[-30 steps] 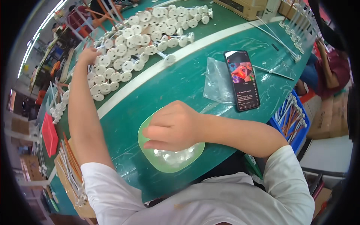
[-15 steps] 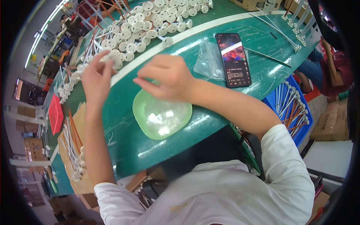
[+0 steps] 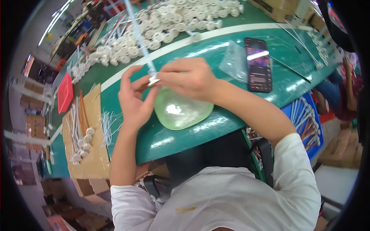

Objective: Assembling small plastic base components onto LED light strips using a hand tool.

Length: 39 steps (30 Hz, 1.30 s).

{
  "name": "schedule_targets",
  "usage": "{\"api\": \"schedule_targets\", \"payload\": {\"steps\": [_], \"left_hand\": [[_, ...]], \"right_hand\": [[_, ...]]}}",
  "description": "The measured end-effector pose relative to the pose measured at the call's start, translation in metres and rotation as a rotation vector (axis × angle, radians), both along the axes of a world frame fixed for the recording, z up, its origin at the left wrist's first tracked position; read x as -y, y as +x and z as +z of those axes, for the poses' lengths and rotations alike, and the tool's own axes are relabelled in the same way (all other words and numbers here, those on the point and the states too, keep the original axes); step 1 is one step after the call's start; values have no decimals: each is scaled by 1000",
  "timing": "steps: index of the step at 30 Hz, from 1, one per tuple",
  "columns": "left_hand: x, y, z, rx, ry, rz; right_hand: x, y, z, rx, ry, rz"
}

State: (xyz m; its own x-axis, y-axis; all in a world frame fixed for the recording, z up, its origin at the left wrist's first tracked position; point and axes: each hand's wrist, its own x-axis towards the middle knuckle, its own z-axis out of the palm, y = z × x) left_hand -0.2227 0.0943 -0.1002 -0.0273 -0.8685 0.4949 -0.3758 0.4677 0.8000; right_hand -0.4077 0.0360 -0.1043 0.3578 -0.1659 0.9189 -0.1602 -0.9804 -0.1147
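Note:
Over the near edge of a green bowl (image 3: 210, 111), my two hands meet at a thin white rod with a round flanged end (image 3: 154, 79). My left hand (image 3: 133, 98) is closed around the flanged end, and the rod rises away toward the far side. Pressed together at that same end are the fingertips of my right hand (image 3: 194, 79); anything small between them is too hidden to name. Clear, shiny material lies in the bowl. Beyond my hands a large pile of similar white flanged rods (image 3: 169, 17) covers the far table.
A phone (image 3: 259, 73) and a clear plastic bag (image 3: 235, 63) lie right of the bowl. Left are cardboard with rods (image 3: 94, 154), thin white wires (image 3: 109, 129) and a red tray (image 3: 65, 93). A blue bin (image 3: 318, 144) of rods stands right, near another person (image 3: 348, 92).
My left hand has come back from the pile with a flanged rod. My right hand has met it above the bowl. The view has shifted, uncovering the white wires.

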Motion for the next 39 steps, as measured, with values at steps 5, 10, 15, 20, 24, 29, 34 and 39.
{"api": "schedule_targets", "payload": {"steps": [5, 10, 15, 20, 24, 29, 34, 39], "left_hand": [[3, 18, -1, -451, 159, -484], [0, 17, 2, -462, 217, -501], [1, 20, 2, -447, 198, -422], [2, 22, 1, -456, 250, -392], [1, 17, 1, -426, 173, -298], [2, 18, 1, -135, -15, -160], [-2, 18, -1, -177, 78, -110], [1, 24, -2, -241, 157, -144]], "right_hand": [[1, 4, 5, 12, -118, 80], [-6, 10, 6, 27, -117, 94], [-5, 11, 7, 27, -145, 85], [-9, 11, 8, 29, -125, 83], [-7, 10, 7, 27, -135, 78], [0, 8, 5, -48, -252, 46], [1, 7, 8, -107, -337, 52], [-1, 4, 10, -155, -351, 52]]}}
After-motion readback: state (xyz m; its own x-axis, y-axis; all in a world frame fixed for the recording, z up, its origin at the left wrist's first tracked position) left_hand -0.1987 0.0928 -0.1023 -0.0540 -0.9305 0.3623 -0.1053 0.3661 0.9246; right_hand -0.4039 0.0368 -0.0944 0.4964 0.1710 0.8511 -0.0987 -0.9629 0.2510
